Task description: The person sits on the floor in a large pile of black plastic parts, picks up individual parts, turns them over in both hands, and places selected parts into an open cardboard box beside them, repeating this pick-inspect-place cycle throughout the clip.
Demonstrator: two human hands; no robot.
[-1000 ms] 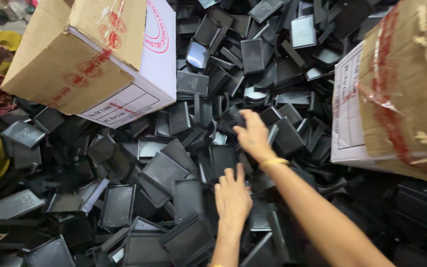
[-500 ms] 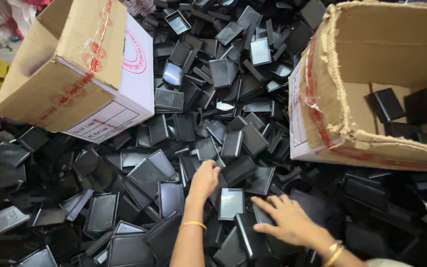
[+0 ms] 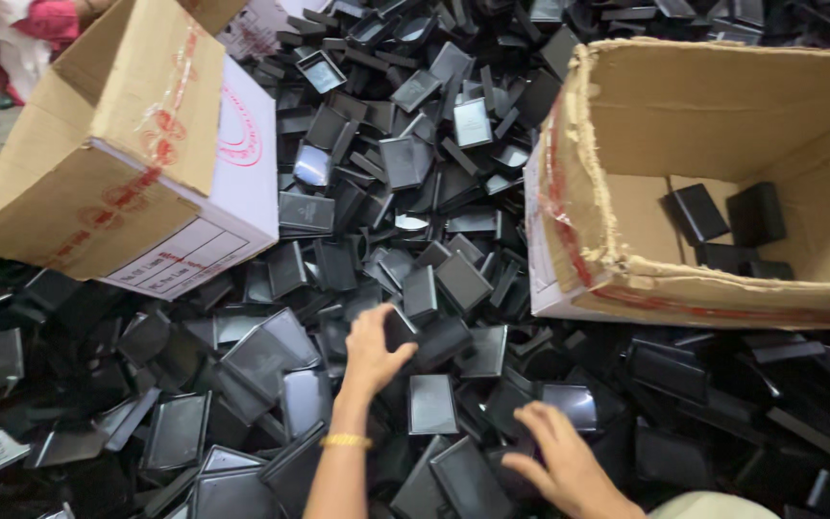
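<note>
A deep heap of black plastic cases and lids (image 3: 434, 173) covers the whole surface. My left hand (image 3: 372, 351), with a gold bangle (image 3: 346, 440) on the wrist, reaches into the middle of the heap, its fingers and thumb curled around a small black case (image 3: 399, 330). My right hand (image 3: 554, 459) lies lower right with fingers spread flat on the black pieces, holding nothing. A shiny flat lid (image 3: 431, 404) lies between the two hands.
An open torn cardboard box (image 3: 617, 259) stands at the right with a few black cases (image 3: 695, 213) inside. A closed cardboard box with a white side (image 3: 127, 163) rests tilted at the upper left. Another person's pink sleeve (image 3: 50, 19) shows at the top left.
My left hand has reached further into the heap and curled onto a case. My right hand has drawn back towards me, low on the pile. The open box shows more fully.
</note>
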